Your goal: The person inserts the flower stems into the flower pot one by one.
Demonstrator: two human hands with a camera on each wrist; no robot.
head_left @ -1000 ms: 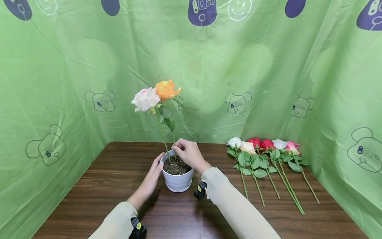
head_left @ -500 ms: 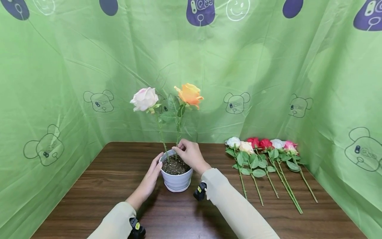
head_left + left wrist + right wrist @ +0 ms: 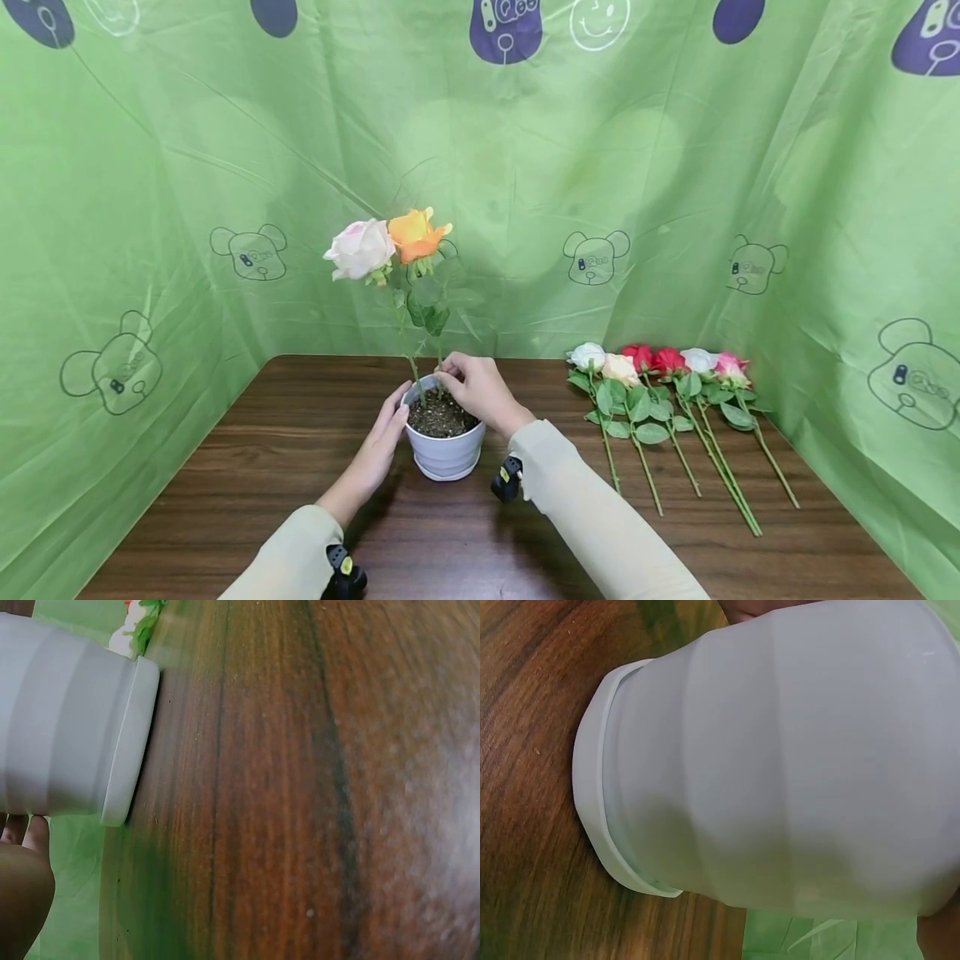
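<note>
A white flower pot (image 3: 446, 454) of dark soil stands on its saucer. My left hand (image 3: 378, 446) rests against the pot's left side, fingers and thumb laid near the rim; its fingertips touch the wall in the left wrist view. With my right hand (image 3: 483, 390) I pinch the lower stem of an orange rose (image 3: 417, 237) just above the soil. Its bloom leans left, overlapping a pale pink rose (image 3: 360, 249) that stands in the pot. The right wrist view is mostly filled by the pot's ridged wall (image 3: 735, 765); the pinching fingertips are not seen there.
Several loose roses lie on the table (image 3: 277, 467) at the right, among them a white rose (image 3: 587, 357), a cream rose (image 3: 622, 369), a red rose (image 3: 669, 361) and a pink rose (image 3: 731, 367). A green patterned curtain (image 3: 510, 308) surrounds the table.
The orange bloom swung right half a second ago and is now back at the left, beside the pale pink one. The left hand and pot have hardly moved.
</note>
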